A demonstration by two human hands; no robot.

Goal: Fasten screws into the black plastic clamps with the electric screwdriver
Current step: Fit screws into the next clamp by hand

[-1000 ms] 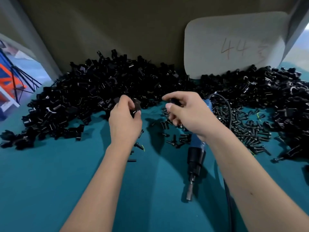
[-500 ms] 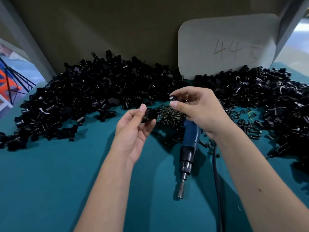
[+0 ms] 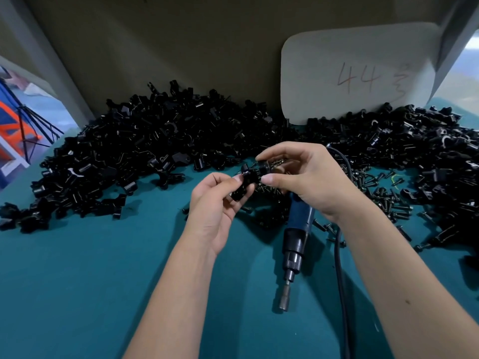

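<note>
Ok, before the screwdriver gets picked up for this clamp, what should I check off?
1. Clamp held firm: ok, the left hand pinches it above the table.
2. Screw in hand: ok, the right hand pinches it by the head, right at the clamp.
3. Screw seated in the clamp's hole: cannot tell, fingers and black parts hide the joint.
4. Electric screwdriver within reach: ok, lying on the teal table below the right wrist, tip toward the person.
5. Cord free: cannot tell, it runs under the right forearm.
6. A hand free for the tool: not ok, both are occupied.
</note>
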